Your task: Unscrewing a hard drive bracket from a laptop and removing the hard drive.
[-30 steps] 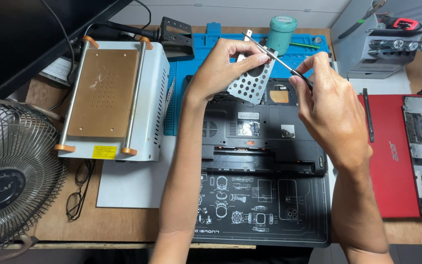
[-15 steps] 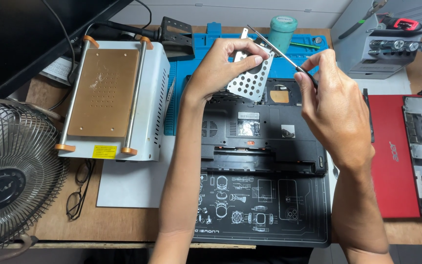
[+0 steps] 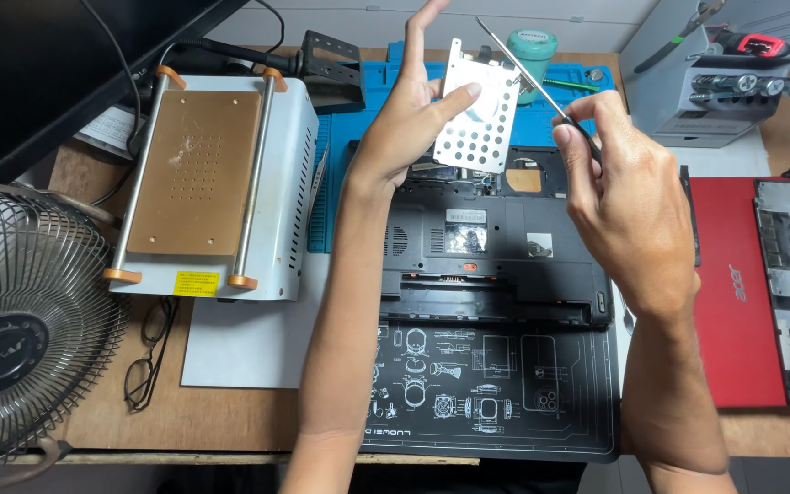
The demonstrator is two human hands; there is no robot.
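Wooden workbench (image 3: pixel 230 412), crowded. Left hand (image 3: pixel 409 114): thumb pressing a perforated metal bracket (image 3: pixel 477 105), remaining fingers spread wide, raised above an upturned black laptop (image 3: pixel 496 247). Right hand (image 3: pixel 628 187): fingers pinched narrowly on a thin screwdriver (image 3: pixel 528 69), tip beside the bracket's top edge. Heating plate (image 3: pixel 212 174) left, red laptop (image 3: pixel 747 284) right; open room only above the laptop.
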